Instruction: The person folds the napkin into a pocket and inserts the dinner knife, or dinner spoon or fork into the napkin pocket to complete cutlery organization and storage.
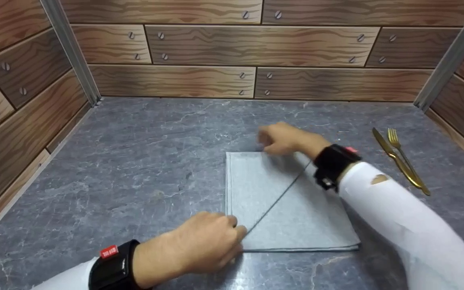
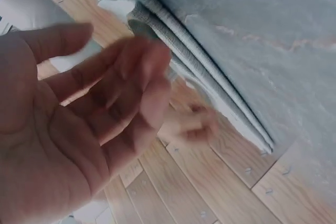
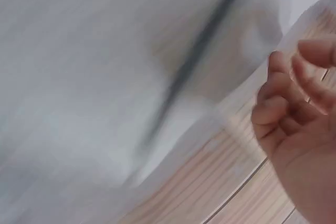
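Note:
A pale grey cloth napkin (image 1: 304, 217) lies folded in a square, with a dark diagonal edge running across its top from the near left corner. My left hand (image 1: 208, 241) is at that corner. In the left wrist view, its fingers bend loosely with the thumb apart, and the napkin's stacked layers (image 2: 199, 69) show behind the fingertips. Over the napkin's far edge hovers my right hand (image 1: 282, 139), slightly blurred. The right wrist view has its fingers (image 3: 273, 111) loosely curled, nothing between them and the thumb, beside the blurred cloth.
A gold knife (image 1: 393, 155) and a gold fork (image 1: 394, 139) lie crossed near their handle ends, to the right of the napkin beyond my right forearm. Wood-patterned walls (image 1: 256, 44) enclose the grey marbled tabletop (image 1: 135, 169) at the back and sides.

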Available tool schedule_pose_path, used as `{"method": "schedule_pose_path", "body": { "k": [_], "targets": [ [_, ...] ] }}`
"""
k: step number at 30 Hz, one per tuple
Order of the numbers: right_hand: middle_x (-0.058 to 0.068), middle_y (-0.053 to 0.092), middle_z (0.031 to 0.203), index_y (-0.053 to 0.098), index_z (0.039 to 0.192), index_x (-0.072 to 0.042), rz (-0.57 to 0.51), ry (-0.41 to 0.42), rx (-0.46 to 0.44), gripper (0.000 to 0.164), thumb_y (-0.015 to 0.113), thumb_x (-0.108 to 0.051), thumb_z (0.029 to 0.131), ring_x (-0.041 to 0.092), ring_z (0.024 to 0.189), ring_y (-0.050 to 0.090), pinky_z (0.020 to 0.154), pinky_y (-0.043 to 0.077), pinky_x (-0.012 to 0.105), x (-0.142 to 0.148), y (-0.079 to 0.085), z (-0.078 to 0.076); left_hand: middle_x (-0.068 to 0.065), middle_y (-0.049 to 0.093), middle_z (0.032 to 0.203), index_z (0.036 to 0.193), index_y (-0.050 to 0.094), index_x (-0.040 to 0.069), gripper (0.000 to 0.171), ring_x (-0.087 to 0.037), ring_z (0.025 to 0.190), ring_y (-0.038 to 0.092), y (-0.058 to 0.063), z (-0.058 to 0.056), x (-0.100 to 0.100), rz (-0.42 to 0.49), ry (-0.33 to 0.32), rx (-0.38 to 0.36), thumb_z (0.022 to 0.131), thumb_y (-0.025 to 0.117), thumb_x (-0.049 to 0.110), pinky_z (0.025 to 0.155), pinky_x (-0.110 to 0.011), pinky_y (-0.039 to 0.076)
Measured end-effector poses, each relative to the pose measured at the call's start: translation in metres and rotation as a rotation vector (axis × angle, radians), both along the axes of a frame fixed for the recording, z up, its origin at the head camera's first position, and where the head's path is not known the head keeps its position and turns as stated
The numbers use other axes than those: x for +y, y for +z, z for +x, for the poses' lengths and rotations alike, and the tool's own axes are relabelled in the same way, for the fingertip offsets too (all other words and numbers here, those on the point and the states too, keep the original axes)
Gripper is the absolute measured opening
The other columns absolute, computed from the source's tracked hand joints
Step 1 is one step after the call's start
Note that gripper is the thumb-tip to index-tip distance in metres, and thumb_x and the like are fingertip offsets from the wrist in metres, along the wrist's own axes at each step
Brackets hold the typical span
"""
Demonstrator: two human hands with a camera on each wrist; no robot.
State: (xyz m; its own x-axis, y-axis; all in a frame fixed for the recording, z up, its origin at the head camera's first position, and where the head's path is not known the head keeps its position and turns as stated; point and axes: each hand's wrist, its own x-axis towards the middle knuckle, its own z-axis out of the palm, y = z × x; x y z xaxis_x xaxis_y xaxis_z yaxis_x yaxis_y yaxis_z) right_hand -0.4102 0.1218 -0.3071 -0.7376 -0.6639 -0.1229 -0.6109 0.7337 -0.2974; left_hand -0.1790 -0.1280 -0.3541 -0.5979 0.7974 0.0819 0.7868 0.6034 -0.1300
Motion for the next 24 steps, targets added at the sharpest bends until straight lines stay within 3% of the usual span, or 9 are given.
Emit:
{"method": "schedule_pose_path", "body": {
  "k": [3,7,10,12,13,16,20,22,24],
  "targets": [
    [0.033,0.071,0.153,0.06,0.157,0.003,0.012,0.1,-0.113,0.067,0.07,0.004,0.091,0.052,0.147,0.068,0.131,0.054,0.064,-0.037,-0.003,0.003,0.002,0.074,0.088,0.102,0.074,0.018,0.023,-0.015,0.069,0.071,-0.008,0.0,0.006,0.027,-0.034,0.053,0.116,0.069,0.036,0.054,-0.032,0.06],
    [0.03,0.064,0.161,0.054,0.168,-0.006,0.136,0.16,-0.16,0.087,0.071,0.013,0.085,0.047,0.152,0.061,0.136,0.05,0.061,-0.067,0.001,0.005,0.005,0.07,0.086,0.091,0.076,0.021,0.026,-0.013,0.065,0.067,-0.047,-0.02,0.008,0.078,-0.121,0.093,0.113,0.069,0.033,0.053,-0.031,0.058],
    [0.029,0.063,0.16,0.056,0.166,-0.008,0.207,0.17,-0.158,0.087,0.068,0.017,0.084,0.044,0.147,0.062,0.13,0.054,0.057,-0.076,0.01,0.005,0.007,0.067,0.084,0.085,0.078,0.023,0.029,-0.01,0.065,0.063,-0.065,-0.037,0.007,0.122,-0.163,0.013,0.111,0.072,0.034,0.054,-0.029,0.057],
    [0.028,0.066,0.155,0.06,0.163,-0.008,0.231,0.186,-0.146,0.085,0.066,0.017,0.082,0.04,0.138,0.064,0.12,0.058,0.053,-0.078,0.017,0.006,0.007,0.069,0.082,0.083,0.079,0.02,0.033,-0.007,0.066,0.062,-0.055,-0.042,0.005,0.16,-0.146,-0.113,0.113,0.073,0.033,0.058,-0.026,0.057],
    [0.028,0.067,0.152,0.062,0.162,-0.009,0.231,0.195,-0.141,0.084,0.066,0.018,0.082,0.037,0.133,0.065,0.115,0.059,0.05,-0.078,0.021,0.007,0.007,0.068,0.079,0.083,0.078,0.019,0.033,-0.006,0.065,0.059,-0.05,-0.045,0.002,0.198,-0.12,-0.158,0.112,0.076,0.034,0.058,-0.025,0.056],
    [0.025,0.074,0.134,0.07,0.154,-0.007,0.214,0.231,-0.108,0.076,0.071,0.015,0.081,0.029,0.113,0.064,0.096,0.057,0.039,-0.076,0.037,0.008,-0.002,0.07,0.083,0.102,0.074,0.005,0.033,-0.011,0.067,0.061,-0.018,-0.044,-0.005,0.345,0.079,-0.342,0.108,0.083,0.036,0.059,-0.028,0.059],
    [0.021,0.08,0.118,0.081,0.133,-0.003,0.171,0.277,-0.054,0.052,0.078,0.01,0.083,0.025,0.099,0.066,0.086,0.053,0.03,-0.066,0.069,0.011,-0.02,0.076,0.103,0.155,0.048,-0.005,0.089,-0.03,0.08,0.075,0.013,-0.045,-0.009,0.532,0.35,-0.463,0.097,0.096,0.043,0.067,-0.045,0.068],
    [0.021,0.083,0.115,0.083,0.125,-0.002,0.149,0.3,-0.02,0.043,0.079,0.008,0.083,0.027,0.098,0.07,0.086,0.055,0.03,-0.058,0.085,0.011,-0.024,0.079,0.107,0.167,0.034,-0.005,0.11,-0.035,0.085,0.079,0.002,-0.058,-0.009,0.578,0.372,-0.465,0.092,0.1,0.042,0.072,-0.051,0.07],
    [0.02,0.084,0.111,0.084,0.119,-0.001,0.134,0.302,0.019,0.038,0.079,0.007,0.082,0.028,0.097,0.072,0.087,0.057,0.032,-0.049,0.099,0.012,-0.02,0.08,0.106,0.165,0.037,-0.004,0.105,-0.031,0.088,0.08,-0.02,-0.074,-0.01,0.581,0.368,-0.452,0.089,0.099,0.036,0.077,-0.048,0.072]
  ]
}}
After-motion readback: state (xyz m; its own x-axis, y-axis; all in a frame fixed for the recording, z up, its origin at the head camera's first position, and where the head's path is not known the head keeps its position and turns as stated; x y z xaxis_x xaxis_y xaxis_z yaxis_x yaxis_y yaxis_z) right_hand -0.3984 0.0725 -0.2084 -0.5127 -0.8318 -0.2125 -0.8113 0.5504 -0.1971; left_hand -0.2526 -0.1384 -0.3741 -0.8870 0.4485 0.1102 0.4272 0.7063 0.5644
